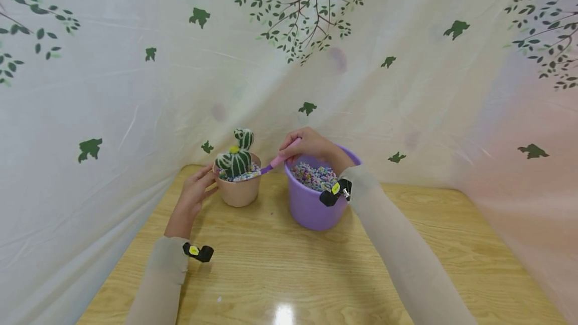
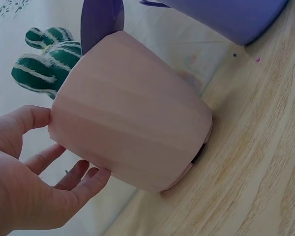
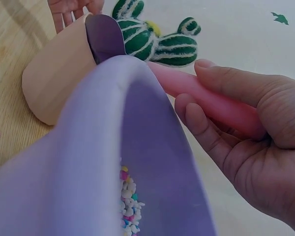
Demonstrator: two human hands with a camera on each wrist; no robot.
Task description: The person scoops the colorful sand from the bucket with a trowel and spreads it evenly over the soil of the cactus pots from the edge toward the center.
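Note:
A small trowel (image 1: pixel 276 161) with a pink handle and purple blade is held in my right hand (image 1: pixel 311 145), thumb and fingers round the handle. Its blade (image 3: pixel 104 38) lies at the rim of a peach-coloured flower pot (image 1: pixel 239 194). In that pot stands a green-and-white toy cactus (image 1: pixel 237 164) with a yellow flower, small coloured beads about its base. My left hand (image 1: pixel 195 189) touches the pot's left side with its fingertips, fingers mostly extended. Under my right forearm is a purple bucket (image 1: pixel 314 210) partly filled with multicoloured beads (image 1: pixel 311 175). The blade's tip is hidden inside the pot.
Pot and bucket stand side by side on a wooden table (image 1: pixel 280 265), with a gap between them. A few loose beads (image 2: pixel 257 59) lie on the tabletop near the bucket. Behind hangs a pale curtain (image 1: pixel 271 79) printed with leaves and branches.

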